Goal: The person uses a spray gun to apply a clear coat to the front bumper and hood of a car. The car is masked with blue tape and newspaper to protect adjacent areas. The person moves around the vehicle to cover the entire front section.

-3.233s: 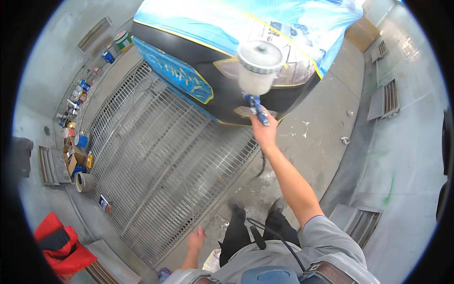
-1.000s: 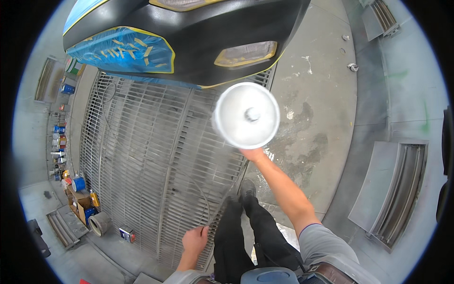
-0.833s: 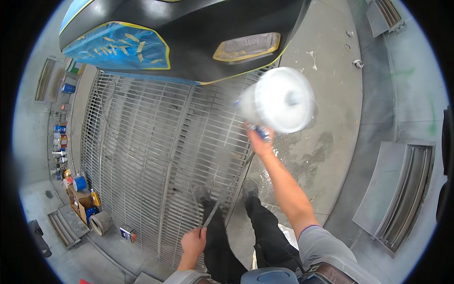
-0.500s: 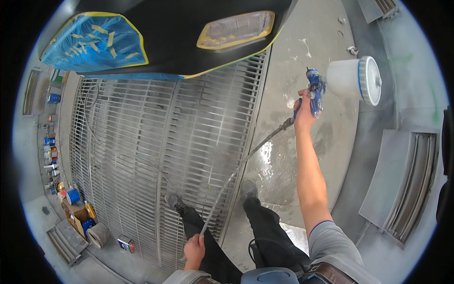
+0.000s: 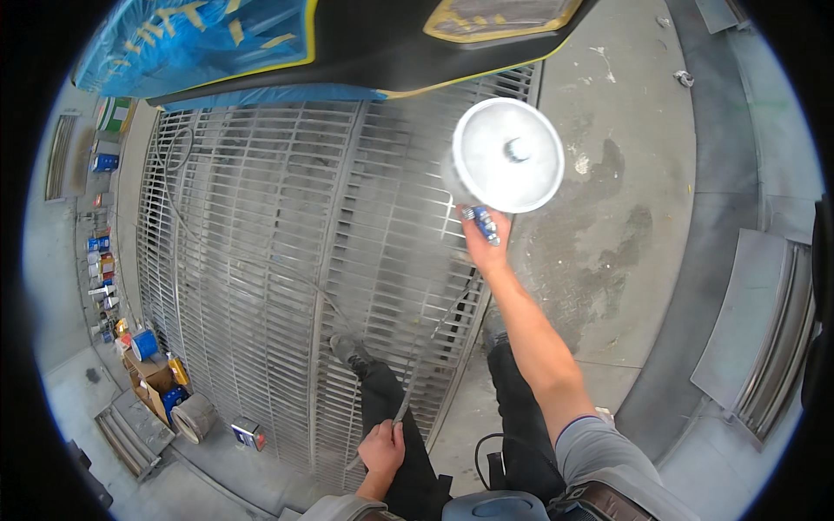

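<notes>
My right hand point(image 5: 489, 253) grips a blue spray gun point(image 5: 482, 227), held out ahead over the right edge of the floor grating. The gun's white paint cup point(image 5: 512, 154) shows its round lid toward me and hides much of the gun. From the gun a grey air hose point(image 5: 423, 354) slants down to my left hand point(image 5: 383, 447), which is closed around it near my left thigh. Beyond the gun is a black car body panel point(image 5: 369, 48). Blue masking film point(image 5: 187, 56) with tape strips covers an opening on its left. The gun and the panel are apart.
Metal grating point(image 5: 248, 226) spans the floor, with bare concrete point(image 5: 599, 252) to its right. Another hose point(image 5: 178, 195) lies on the grating. Cans, a cardboard box point(image 5: 152, 375) and a bucket point(image 5: 193, 417) line the left wall. A vent panel point(image 5: 751, 326) stands at right.
My right hand has swung the spray gun left, and the paint cup's lid has turned toward me. My view has shifted slightly, and the hose hangs closer to the grating's middle.
</notes>
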A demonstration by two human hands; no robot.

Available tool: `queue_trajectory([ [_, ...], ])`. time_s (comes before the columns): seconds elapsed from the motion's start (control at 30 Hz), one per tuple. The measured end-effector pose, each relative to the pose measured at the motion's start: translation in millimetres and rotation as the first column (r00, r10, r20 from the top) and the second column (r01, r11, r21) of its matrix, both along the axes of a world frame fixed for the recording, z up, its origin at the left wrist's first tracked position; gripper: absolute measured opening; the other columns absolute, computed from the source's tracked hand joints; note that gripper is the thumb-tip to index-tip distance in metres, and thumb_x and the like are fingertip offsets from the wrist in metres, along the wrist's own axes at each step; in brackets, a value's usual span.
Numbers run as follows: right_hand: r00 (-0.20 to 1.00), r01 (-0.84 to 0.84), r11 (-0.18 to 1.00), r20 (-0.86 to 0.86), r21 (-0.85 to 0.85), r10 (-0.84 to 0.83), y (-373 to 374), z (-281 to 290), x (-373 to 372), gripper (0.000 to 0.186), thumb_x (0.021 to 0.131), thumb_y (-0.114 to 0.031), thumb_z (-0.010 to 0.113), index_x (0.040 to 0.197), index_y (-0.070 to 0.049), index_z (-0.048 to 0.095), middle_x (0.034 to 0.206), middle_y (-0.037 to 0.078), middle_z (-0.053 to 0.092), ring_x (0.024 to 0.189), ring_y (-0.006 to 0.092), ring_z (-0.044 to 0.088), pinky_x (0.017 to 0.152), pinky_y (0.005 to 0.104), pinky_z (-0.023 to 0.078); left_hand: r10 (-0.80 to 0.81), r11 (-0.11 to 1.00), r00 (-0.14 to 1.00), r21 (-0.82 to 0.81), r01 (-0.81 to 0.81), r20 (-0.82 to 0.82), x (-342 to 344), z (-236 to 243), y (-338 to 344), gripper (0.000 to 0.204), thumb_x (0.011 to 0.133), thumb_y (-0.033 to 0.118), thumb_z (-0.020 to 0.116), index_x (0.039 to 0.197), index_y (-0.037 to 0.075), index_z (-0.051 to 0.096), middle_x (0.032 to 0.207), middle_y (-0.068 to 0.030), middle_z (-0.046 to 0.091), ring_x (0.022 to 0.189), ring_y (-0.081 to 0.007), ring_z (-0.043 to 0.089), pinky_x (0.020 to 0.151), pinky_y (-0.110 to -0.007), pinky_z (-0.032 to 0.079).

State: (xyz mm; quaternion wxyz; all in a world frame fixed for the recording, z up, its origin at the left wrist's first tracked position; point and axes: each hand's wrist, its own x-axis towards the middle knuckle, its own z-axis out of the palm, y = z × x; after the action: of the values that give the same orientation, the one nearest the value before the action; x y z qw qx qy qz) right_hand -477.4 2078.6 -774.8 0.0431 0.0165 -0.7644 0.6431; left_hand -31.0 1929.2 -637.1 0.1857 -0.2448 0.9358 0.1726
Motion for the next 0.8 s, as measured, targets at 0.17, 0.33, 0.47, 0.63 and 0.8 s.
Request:
queue_trajectory([
  [0.17, 0.977, -0.122, 0.990, -0.184, -0.068, 0.108, -80, 8, 25, 0.029, 0.082, -0.003, 0.077, 0.111, -0.003, 0.075, 0.100, 0.013, 0.077, 0.092, 0.0268, 0.075, 0.083, 0.0370, 0.057, -0.020, 1.000, 1.000, 0.005, 0.020, 0.012, 3, 2, -27, 0.023, 0.101, 0.036, 0.069, 0.100, 0.013, 0.073, 0.081, -0.0087, 0.071, 0.071, -0.0350, 0.071, 0.059, -0.048, 0.055],
  [0.33, 0.970, 0.032, 0.999, -0.241, 0.001, -0.031, -96, 35, 17, 0.031, 0.092, -0.011, 0.076, 0.121, -0.005, 0.069, 0.109, 0.010, 0.072, 0.097, 0.0206, 0.067, 0.083, 0.0326, 0.051, -0.030, 0.999, 1.000, 0.031, 0.030, 0.000, 6, 2, -49, 0.024, 0.102, 0.036, 0.068, 0.101, 0.012, 0.073, 0.082, -0.0090, 0.072, 0.071, -0.0354, 0.071, 0.060, -0.048, 0.056],
  [0.47, 0.935, 0.354, 0.892, 0.070, -0.281, -0.349, -69, 95, -15, 0.009, 0.102, -0.013, 0.070, 0.104, -0.006, 0.067, 0.082, 0.000, 0.065, 0.061, 0.0060, 0.055, 0.052, 0.0243, 0.043, 0.000, 0.998, 1.000, 0.066, -0.001, 0.014, 14, 8, -69, 0.026, 0.103, 0.034, 0.066, 0.108, 0.010, 0.073, 0.088, -0.0125, 0.075, 0.074, -0.0383, 0.072, 0.063, -0.051, 0.056],
  [0.63, 0.915, 0.400, 0.891, 0.031, -0.215, -0.403, -67, 159, -28, 0.005, 0.100, -0.006, 0.071, 0.104, -0.005, 0.068, 0.080, -0.001, 0.063, 0.064, 0.0063, 0.055, 0.057, 0.0259, 0.046, -0.031, 0.998, 0.999, 0.053, 0.033, -0.036, 22, 15, -108, 0.026, 0.103, 0.037, 0.066, 0.106, 0.012, 0.072, 0.086, -0.0103, 0.073, 0.071, -0.0367, 0.072, 0.060, -0.049, 0.056],
  [0.8, 0.996, -0.063, 0.984, 0.067, 0.165, 0.053, -139, 199, 20, 0.023, 0.095, -0.008, 0.078, 0.117, -0.005, 0.074, 0.085, -0.002, 0.071, 0.074, 0.0079, 0.062, 0.065, 0.0273, 0.052, -0.137, 0.984, 0.989, 0.108, 0.141, -0.049, 23, 40, -179, 0.027, 0.102, 0.039, 0.067, 0.102, 0.013, 0.073, 0.087, -0.0108, 0.075, 0.075, -0.0363, 0.073, 0.062, -0.050, 0.057],
])
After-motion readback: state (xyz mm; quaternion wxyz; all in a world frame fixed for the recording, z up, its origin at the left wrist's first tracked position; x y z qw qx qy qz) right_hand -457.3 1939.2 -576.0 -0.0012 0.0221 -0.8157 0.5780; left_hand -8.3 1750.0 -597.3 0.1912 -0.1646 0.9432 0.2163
